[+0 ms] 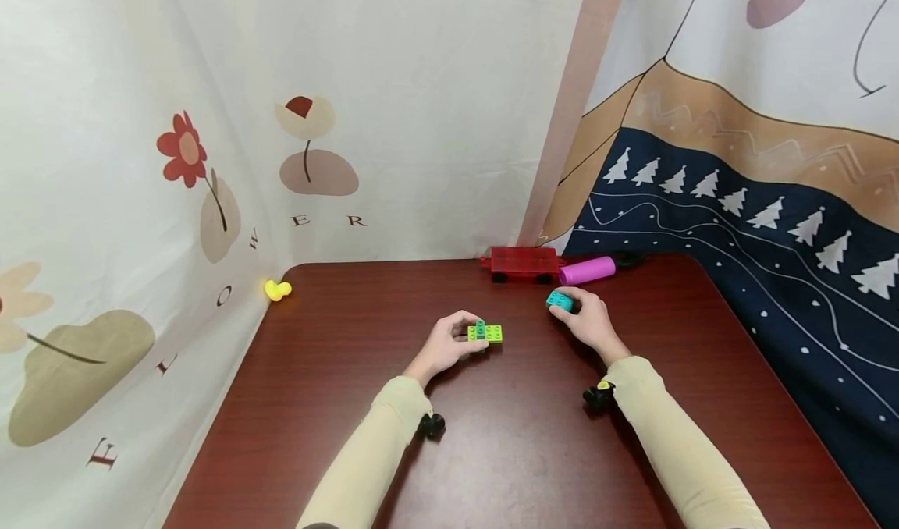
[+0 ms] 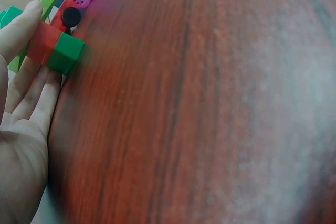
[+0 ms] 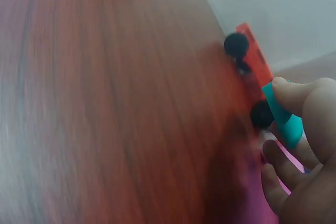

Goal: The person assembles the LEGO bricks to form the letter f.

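Observation:
My left hand (image 1: 449, 343) grips a small stack of toy building bricks (image 1: 494, 333) between thumb and fingers. From above the stack shows a lime green brick with a darker green piece on top. In the left wrist view, a red brick (image 2: 43, 43) and a green brick (image 2: 65, 54) appear lower in that stack. Farther right, my right hand (image 1: 591, 322) pinches a turquoise brick (image 1: 559, 300) with thumb and fingers, studs facing up. The right wrist view has the same turquoise brick (image 3: 283, 118) under the thumb, partly covered by it.
A red toy wagon (image 1: 523, 261) with black wheels stands at the table's far edge. Beside it lies a purple cylinder (image 1: 588, 271), with a dark item (image 1: 630, 258) behind. A yellow toy (image 1: 277, 289) sits at the far left corner. Printed cloth (image 1: 421, 123) hangs around the table (image 1: 337, 303).

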`<state>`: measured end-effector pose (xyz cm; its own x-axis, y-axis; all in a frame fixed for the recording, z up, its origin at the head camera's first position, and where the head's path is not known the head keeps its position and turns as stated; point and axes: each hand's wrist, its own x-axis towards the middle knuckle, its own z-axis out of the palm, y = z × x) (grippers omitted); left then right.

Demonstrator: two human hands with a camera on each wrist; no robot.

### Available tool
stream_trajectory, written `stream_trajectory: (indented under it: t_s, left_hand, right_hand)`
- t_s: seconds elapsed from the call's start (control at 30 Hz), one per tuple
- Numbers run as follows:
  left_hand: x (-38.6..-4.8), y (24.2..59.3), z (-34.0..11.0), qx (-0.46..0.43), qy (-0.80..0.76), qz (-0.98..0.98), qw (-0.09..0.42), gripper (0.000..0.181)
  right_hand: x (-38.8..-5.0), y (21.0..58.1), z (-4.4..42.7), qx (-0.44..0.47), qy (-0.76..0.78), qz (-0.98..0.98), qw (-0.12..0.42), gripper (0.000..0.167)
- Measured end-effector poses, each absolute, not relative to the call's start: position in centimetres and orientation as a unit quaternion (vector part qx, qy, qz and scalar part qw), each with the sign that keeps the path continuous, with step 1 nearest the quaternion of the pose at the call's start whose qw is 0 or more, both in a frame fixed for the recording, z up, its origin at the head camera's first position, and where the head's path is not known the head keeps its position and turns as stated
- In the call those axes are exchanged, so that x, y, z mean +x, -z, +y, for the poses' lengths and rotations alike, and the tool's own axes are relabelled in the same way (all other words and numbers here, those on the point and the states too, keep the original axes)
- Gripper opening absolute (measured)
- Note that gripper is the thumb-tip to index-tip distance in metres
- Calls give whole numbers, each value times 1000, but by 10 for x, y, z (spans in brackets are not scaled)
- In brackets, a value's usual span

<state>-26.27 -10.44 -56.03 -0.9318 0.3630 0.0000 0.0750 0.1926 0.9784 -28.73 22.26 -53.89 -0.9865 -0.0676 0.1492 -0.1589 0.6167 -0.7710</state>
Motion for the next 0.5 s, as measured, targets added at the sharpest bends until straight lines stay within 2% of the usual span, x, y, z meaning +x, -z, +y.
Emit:
stream_trajectory:
  t_s: [0.5]
  left_hand:
    - [-262,560,-104,154,-618,764,104,39]
  right_hand:
    - [-278,515,179,144,-529,-836,17,40]
